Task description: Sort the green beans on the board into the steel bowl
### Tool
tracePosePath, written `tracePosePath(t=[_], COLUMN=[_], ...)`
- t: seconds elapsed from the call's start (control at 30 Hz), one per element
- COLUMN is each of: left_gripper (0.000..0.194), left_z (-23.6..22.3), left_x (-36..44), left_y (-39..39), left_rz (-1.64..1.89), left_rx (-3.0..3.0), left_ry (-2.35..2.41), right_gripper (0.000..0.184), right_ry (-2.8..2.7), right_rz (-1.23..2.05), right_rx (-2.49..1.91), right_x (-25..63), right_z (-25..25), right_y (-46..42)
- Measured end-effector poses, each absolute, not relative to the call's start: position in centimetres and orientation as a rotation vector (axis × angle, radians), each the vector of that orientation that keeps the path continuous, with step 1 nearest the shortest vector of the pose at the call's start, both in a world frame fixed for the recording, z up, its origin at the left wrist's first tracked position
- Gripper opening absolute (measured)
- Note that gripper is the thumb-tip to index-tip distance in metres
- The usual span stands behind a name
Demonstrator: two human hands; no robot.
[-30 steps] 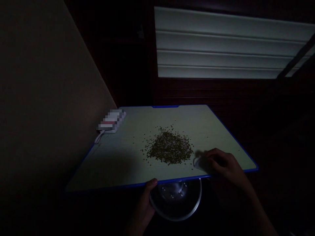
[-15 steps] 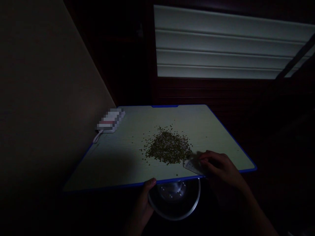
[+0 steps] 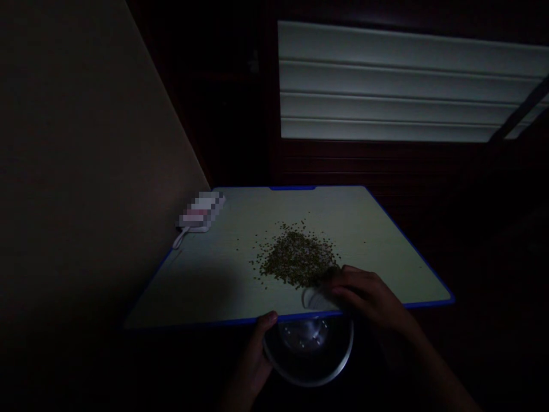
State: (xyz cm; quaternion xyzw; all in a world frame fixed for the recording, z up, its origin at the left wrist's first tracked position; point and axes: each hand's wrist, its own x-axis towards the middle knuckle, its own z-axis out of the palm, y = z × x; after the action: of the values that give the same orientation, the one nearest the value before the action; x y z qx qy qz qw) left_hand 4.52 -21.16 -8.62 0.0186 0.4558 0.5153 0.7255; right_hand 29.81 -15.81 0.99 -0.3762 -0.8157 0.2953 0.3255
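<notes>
A blurred white box (image 3: 201, 210) with a short cord (image 3: 180, 237) lies at the far left corner of the tabletop (image 3: 214, 280), well away from both hands and close to the wall (image 3: 86, 143).

The left hand (image 3: 253, 360) is at the near edge of the tabletop, its grip closed on the rim of a metal bowl (image 3: 309, 349), thumb over the lip. The bowl sits just below that edge, directly right of the left hand, and a few small grains show on its bottom.

Beyond the bowl, up on the tabletop, lies a heap of small greenish grains (image 3: 295, 260) with strays scattered around it. It lies ahead of the left hand and just left of the right.

The right hand (image 3: 369, 294) rests on the tabletop at the near right side of the heap, fingers curled around a small pale, see-through thing (image 3: 315, 297), too dim to make out, which sticks out to its left just above the bowl. Some grains touch the fingertips.

Behind the tabletop hangs a pale slatted panel (image 3: 407, 86).
</notes>
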Motion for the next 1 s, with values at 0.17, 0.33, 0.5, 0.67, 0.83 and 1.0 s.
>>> tracePosePath(t=[0.17, 0.33, 0.5, 0.67, 0.83, 1.0], left_gripper=[0.014, 0.013, 0.012, 0.009, 0.017, 0.016], left_z=[-8.3, -7.9, -7.9, -8.4, -8.6, -8.2], left_x=[4.6, 4.6, 4.5, 4.4, 4.5, 4.6], left_y=[-21.0, -21.0, -21.1, -21.2, -21.0, -21.0], left_rz=[1.136, 1.130, 1.119, 1.137, 1.141, 1.152], left_rx=[0.042, 0.031, 0.035, 0.038, 0.037, 0.045], left_ry=[1.031, 1.069, 1.068, 1.059, 1.024, 1.012], right_gripper=[0.019, 0.019, 0.018, 0.017, 0.018, 0.022], right_ry=[-1.891, -1.851, -2.001, -2.108, -1.984, -1.826], right_rz=[0.616, 0.622, 0.616, 0.732, 0.763, 0.672], right_rx=[-1.328, -1.405, -1.286, -1.166, -1.226, -1.412], right_x=[33.0, 34.8, 34.0, 33.5, 33.9, 33.8], right_z=[0.0, -1.1, -0.6, 0.0, -0.2, -0.7], right_y=[-15.9, -16.5, -17.0, -17.2, -16.9, -16.1])
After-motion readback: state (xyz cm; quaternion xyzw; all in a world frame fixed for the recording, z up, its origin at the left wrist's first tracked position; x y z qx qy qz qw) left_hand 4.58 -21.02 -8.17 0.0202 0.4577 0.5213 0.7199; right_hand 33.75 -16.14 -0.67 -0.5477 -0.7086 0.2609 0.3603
